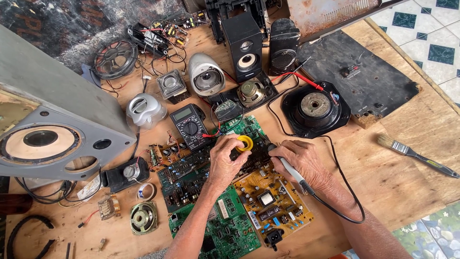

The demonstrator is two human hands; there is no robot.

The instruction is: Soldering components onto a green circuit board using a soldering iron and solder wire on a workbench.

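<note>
Holding: the left hand [229, 160] is curled shut around a small yellow solder spool [245, 143], thumb and fingers pinching its rim so the open centre faces up.
Right hand: the right hand [301, 160] is closed in a pen grip on a grey soldering iron [289, 168], tip end pointing toward the spool and the boards.
Why held so: both wrists rest low over the work, which looks like a way to steady the iron and the solder close together above one spot.
Exact contact: the iron's tip is hidden behind the fingers, so whether it touches a board cannot be told.
Cord: the iron's black cable [342, 192] loops off to the right and back, lying slack clear of the boards.
Work surface: several circuit boards lie overlapped under the hands, a dark green board [184, 175], a brighter green board [230, 230] nearest the person, and a yellow power board [273, 206] with dark blocks and coils.
Spool look: round, bright yellow, with a dark hole in the middle, sitting just above the upper green board.
Near at hand: a black multimeter [190, 125] lies just up-left of the left hand, its red lead running toward the boards.
Around: speaker drivers, a large grey speaker cabinet [52, 129] on the left, and a paintbrush [414, 154] well apart on the right of the wooden table [397, 182].
</note>
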